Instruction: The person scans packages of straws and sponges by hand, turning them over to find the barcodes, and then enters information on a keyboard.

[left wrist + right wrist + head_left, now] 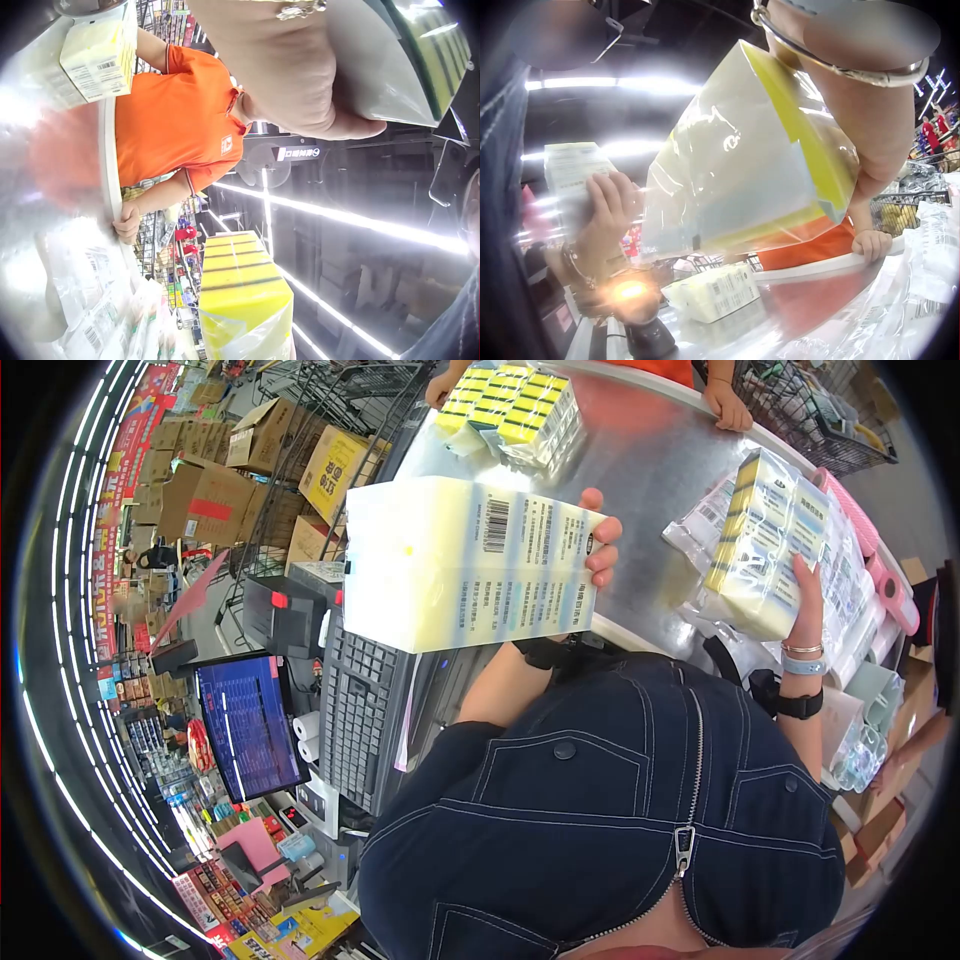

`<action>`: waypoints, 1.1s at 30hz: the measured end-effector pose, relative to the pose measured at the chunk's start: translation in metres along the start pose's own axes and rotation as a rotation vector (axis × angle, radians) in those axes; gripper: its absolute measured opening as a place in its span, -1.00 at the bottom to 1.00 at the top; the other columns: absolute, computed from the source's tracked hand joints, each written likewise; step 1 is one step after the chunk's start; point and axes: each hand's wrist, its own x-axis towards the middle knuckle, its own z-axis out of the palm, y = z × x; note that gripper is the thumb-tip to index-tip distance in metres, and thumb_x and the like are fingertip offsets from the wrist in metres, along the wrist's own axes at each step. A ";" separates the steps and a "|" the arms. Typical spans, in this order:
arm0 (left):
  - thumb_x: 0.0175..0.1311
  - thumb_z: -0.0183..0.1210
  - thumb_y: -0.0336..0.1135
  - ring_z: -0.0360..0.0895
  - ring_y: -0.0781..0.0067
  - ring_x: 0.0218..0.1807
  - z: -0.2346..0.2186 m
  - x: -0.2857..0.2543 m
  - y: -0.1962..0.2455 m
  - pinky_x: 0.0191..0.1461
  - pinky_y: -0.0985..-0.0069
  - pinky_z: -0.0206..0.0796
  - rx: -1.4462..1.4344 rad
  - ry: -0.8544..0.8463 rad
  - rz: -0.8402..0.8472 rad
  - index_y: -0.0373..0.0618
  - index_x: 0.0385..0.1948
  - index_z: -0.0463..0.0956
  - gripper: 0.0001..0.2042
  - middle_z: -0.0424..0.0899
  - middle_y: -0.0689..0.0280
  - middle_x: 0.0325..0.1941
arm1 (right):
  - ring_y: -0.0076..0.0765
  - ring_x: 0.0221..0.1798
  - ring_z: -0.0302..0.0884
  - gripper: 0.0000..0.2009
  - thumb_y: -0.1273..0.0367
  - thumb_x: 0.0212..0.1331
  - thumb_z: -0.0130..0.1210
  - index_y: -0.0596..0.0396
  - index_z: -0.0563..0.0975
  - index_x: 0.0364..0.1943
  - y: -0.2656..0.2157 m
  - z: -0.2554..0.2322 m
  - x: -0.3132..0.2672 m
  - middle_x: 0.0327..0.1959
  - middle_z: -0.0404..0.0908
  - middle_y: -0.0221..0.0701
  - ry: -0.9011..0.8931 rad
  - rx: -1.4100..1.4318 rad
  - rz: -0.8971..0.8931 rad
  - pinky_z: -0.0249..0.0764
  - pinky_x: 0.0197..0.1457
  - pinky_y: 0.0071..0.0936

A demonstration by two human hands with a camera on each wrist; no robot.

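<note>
In the head view my left hand (604, 540) grips a plastic-wrapped pack of scouring sponges (470, 565), its barcode and printed side facing up. The left wrist view shows the thumb of that hand (300, 82) along the wrapper, with yellow and dark stripes at the pack's edge. My right hand (806, 605) holds a second wrapped sponge pack (765, 545), yellow with dark stripes, over the right side of the metal counter (625, 470). From the right wrist, this pack (735, 157) looks tilted, with the wrapper loose at one end.
More sponge packs (520, 420) stand at the counter's far side, near a person in an orange shirt (180, 120) whose hand (728, 405) rests on the edge. Clear-bagged goods (850, 600) lie at right. A keyboard (365, 710) and monitor (250, 725) are at left.
</note>
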 end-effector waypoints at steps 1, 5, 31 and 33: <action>0.11 0.04 -0.02 0.37 0.27 -0.27 -0.001 0.000 0.000 -0.16 0.35 0.39 -0.001 -0.015 0.014 -0.10 0.08 0.13 -0.45 0.25 0.12 -0.19 | -0.31 -0.05 0.44 -0.54 0.38 0.12 -0.04 0.17 0.16 0.11 0.000 -0.001 0.000 -0.03 0.39 -0.25 0.011 -0.008 0.006 0.46 -0.08 -0.45; 0.11 0.05 -0.03 0.36 0.25 -0.27 -0.003 0.001 0.003 -0.15 0.34 0.38 0.002 -0.033 -0.007 -0.10 0.09 0.13 -0.44 0.25 0.12 -0.19 | -0.31 -0.06 0.44 -0.55 0.38 0.12 -0.05 0.17 0.16 0.11 0.003 -0.005 0.002 -0.03 0.38 -0.25 0.017 0.001 0.016 0.47 -0.08 -0.43; -0.14 0.24 -0.26 0.02 -0.08 0.18 -0.119 0.055 0.036 0.22 0.20 -0.06 2.495 1.139 0.588 -0.15 -0.06 0.24 -0.46 0.06 -0.06 0.14 | 0.17 0.10 0.18 0.00 -0.13 -0.36 0.21 0.24 0.10 0.16 0.083 0.084 0.154 0.01 0.22 0.19 0.271 -1.270 -0.089 0.15 0.17 -0.27; -0.10 0.18 -0.30 -0.01 -0.10 0.20 -0.106 0.048 0.026 0.24 0.18 -0.10 2.443 1.119 0.629 -0.15 -0.05 0.24 -0.50 0.04 -0.09 0.15 | 0.16 0.07 0.21 -0.02 -0.08 -0.34 0.23 0.24 0.08 0.16 0.087 0.100 0.166 -0.02 0.24 0.20 0.264 -1.295 -0.099 0.17 0.15 -0.27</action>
